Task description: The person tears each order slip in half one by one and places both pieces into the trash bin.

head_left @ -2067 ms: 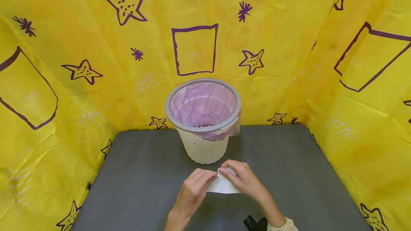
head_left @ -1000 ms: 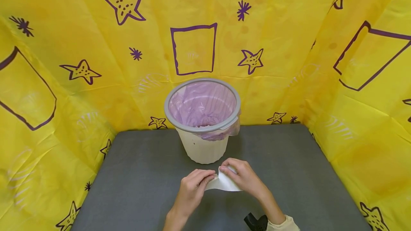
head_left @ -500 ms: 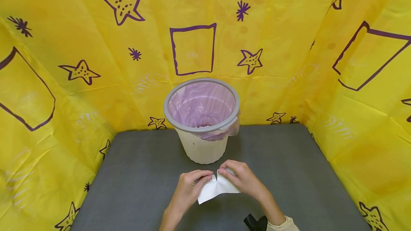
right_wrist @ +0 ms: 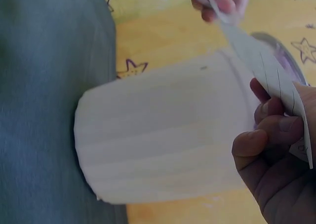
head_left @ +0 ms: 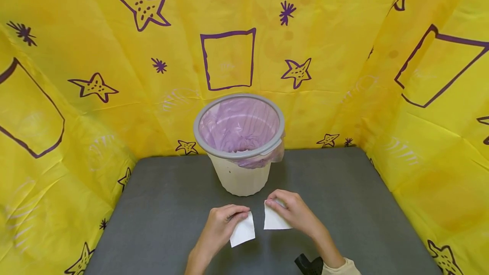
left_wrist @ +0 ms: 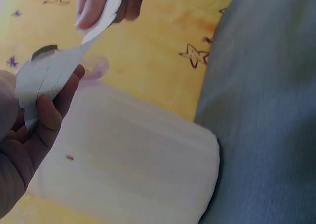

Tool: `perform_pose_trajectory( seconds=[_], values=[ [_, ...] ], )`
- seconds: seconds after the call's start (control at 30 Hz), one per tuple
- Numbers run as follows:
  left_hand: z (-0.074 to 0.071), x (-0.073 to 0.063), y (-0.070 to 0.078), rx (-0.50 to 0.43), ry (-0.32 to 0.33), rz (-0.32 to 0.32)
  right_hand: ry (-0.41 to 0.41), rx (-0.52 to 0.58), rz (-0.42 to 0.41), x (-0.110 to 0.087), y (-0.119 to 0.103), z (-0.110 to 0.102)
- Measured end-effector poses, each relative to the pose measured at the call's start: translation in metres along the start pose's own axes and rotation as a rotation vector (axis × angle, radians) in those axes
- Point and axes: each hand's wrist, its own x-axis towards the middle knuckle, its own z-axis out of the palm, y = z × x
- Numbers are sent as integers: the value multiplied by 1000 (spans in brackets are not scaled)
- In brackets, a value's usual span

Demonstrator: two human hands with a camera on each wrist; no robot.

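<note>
My left hand (head_left: 218, 227) pinches a white piece of paper (head_left: 244, 231) by its top edge, thumb against fingers. To its right, my right hand (head_left: 297, 212) pinches a second white paper piece (head_left: 273, 219). A narrow gap parts the two pieces in the head view. In the wrist views the paper (left_wrist: 52, 73) spans from hand to hand, and thin dark lines show on its face. Just beyond both hands stands a cream trash bin (head_left: 240, 177) with a grey rim and a pinkish-purple liner.
A dark grey table top (head_left: 172, 207) lies under the bin and hands. Yellow cloth (head_left: 328, 54) with purple drawings rises behind and on both sides. A black object (head_left: 308, 264) sits by the right wrist at the front.
The single sheet held between both hands has a split at its top edge half a second ago and is now two pieces. The left hand has moved left and slightly nearer.
</note>
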Motion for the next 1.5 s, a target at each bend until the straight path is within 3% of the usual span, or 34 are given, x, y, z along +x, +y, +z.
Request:
perform_pose_trajectory(
  seconds=[0.27, 0.43, 0.63, 0.9, 1.1, 1.3, 1.5],
  values=[
    [-16, 7, 0, 3, -29, 20, 19, -29, 6, 6, 4, -15],
    [-24, 21, 4, 17, -83, 40, 4, -37, -44, 19, -2, -25],
    [-43, 46, 13, 33, -103, 56, -19, -19, -88, 42, -14, -44],
    [-88, 96, 31, 87, -104, -35, -11, 28, -82, 86, -27, -77],
    [-115, 140, 31, 175, -111, -24, 15, 28, -79, 125, -32, -96],
    [-130, 182, 27, 235, -112, -35, 28, 7, -57, 167, -35, -102],
    [-134, 222, 23, 305, -183, -117, -21, -93, -61, 205, -32, -108]
  ],
)
